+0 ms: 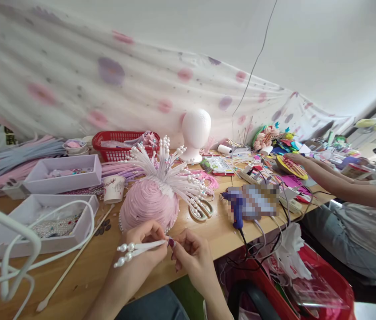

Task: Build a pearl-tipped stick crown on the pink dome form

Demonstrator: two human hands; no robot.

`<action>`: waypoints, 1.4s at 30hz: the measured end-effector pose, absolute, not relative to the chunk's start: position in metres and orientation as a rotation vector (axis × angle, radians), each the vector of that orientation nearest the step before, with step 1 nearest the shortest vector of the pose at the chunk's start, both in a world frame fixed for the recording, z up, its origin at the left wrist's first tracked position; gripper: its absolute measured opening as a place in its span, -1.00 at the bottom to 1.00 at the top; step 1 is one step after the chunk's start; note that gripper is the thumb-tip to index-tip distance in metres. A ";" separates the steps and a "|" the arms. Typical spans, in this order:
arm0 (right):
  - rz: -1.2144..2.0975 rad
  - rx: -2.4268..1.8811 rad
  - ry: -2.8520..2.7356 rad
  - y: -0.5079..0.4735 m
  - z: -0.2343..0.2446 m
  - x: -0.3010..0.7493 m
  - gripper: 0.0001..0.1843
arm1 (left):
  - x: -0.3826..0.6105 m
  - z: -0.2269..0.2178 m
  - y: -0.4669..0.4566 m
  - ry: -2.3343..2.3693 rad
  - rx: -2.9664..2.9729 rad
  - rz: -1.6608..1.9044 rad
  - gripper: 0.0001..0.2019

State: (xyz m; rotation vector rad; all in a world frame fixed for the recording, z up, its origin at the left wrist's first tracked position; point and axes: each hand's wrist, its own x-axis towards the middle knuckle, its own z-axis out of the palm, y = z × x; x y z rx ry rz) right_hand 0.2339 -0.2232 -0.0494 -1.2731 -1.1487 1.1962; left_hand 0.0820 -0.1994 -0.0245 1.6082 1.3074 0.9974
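My left hand (143,249) is closed around a small bundle of white sticks tipped with pearl beads (128,253), the beads pointing left. My right hand (191,253) pinches the other end of that bundle, fingertips touching near the left hand. Both hands hover at the near table edge, just in front of a pink wound dome headpiece (149,202). White pearl-tipped sticks (171,171) fan out of its top.
White trays (64,173) with beads, a paper cup (113,189), a red basket (121,144), a white foam head (196,133), scissors (201,210) and a blue glue gun (237,211) crowd the wooden table. Another person's arms (327,175) work at the right. A red bin (307,284) stands below.
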 end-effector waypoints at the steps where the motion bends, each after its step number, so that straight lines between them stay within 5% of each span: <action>1: 1.190 -1.275 -1.151 -0.224 -0.050 0.233 -0.60 | 0.082 -0.025 -0.200 1.312 1.612 0.999 -0.95; 9: 1.116 -1.303 -1.117 -0.226 -0.049 0.228 -0.68 | 0.085 -0.028 -0.199 1.313 1.595 1.008 -0.93; 26: 1.153 -1.217 -0.874 -0.216 -0.051 0.228 -0.40 | 0.089 -0.018 -0.188 1.245 1.432 1.068 -0.81; 42: 1.058 -1.187 -0.980 -0.211 -0.060 0.223 -0.43 | 0.084 -0.019 -0.183 1.282 1.619 1.091 -0.84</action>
